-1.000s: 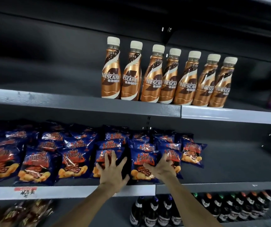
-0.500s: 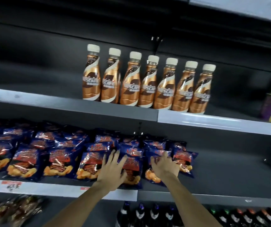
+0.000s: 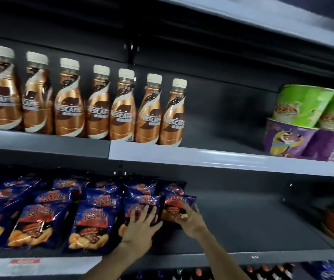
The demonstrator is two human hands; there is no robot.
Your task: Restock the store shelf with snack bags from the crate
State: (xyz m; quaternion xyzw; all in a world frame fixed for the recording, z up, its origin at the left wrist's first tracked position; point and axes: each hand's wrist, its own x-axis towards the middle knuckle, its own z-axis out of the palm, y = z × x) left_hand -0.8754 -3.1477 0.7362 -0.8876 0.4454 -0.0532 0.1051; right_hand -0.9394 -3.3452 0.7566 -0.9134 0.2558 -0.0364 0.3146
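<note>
Head view shows both hands tidying the snack bags on the shelf (image 3: 263,235). Left hand (image 3: 140,229) presses flat, fingers spread, on one snack bag (image 3: 142,205). Right hand (image 3: 190,221) curls round the end bag (image 3: 177,207). Both bags lean back, tall way up, fronts facing out. Next, I think: push them straight, then fill the bare space beside them.
</note>
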